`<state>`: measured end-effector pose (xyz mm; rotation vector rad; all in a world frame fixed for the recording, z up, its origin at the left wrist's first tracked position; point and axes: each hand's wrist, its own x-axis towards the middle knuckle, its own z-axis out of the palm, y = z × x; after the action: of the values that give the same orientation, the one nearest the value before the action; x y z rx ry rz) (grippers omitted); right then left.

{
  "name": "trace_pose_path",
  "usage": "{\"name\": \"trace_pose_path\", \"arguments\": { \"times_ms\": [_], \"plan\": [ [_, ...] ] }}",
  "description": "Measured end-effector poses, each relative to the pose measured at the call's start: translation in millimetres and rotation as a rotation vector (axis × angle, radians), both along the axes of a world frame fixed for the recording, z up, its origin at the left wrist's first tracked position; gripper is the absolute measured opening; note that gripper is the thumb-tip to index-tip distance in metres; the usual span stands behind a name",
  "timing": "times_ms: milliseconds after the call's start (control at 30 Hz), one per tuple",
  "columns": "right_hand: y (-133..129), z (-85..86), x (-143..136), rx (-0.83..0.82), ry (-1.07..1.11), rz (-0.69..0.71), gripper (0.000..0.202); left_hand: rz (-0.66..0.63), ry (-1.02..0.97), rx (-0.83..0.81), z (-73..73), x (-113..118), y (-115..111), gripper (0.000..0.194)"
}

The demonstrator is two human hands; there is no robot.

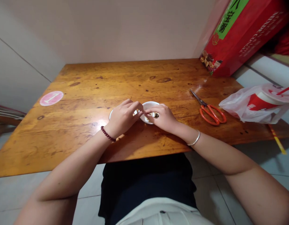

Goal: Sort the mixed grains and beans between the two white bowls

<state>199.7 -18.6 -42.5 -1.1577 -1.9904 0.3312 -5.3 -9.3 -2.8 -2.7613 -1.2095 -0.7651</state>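
Note:
My left hand (125, 115) and my right hand (164, 117) meet fingertip to fingertip above a small white bowl (151, 103). Thumb and fingers are pinched together on both hands; whatever lies between them is too small to make out. Inside the bowl are small pale pieces (147, 119) and some dark ones (156, 115), partly covered by my right hand. A second white dish (110, 113) shows only at its rim, mostly hidden beneath my left hand.
Orange-handled scissors (208, 112) lie to the right on the wooden table (107, 81). Beyond them are a plastic bag (235, 101) around a red-and-white cup (263, 98) with a straw, and a tall red box (242, 37). A round "1" sticker (52, 98) marks the left side.

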Motion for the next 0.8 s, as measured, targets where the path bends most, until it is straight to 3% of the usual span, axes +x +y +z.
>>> {"name": "trace_pose_path", "arguments": {
  "times_ms": [133,267,500,800],
  "plan": [
    [0,1.9,0,-0.054,0.055,-0.049,0.009,0.165,0.116,-0.074,10.7,-12,7,0.017],
    [1,3.7,3,-0.079,0.026,-0.093,0.008,0.241,0.254,-0.183,19.0,-23,13,0.019],
    [0,5.6,2,-0.081,-0.011,-0.076,0.008,0.237,0.297,-0.299,22.6,-21,9,0.024],
    [1,4.4,4,-0.042,0.019,-0.063,0.011,0.196,0.317,-0.357,13.3,-26,14,0.023]
  ]
}}
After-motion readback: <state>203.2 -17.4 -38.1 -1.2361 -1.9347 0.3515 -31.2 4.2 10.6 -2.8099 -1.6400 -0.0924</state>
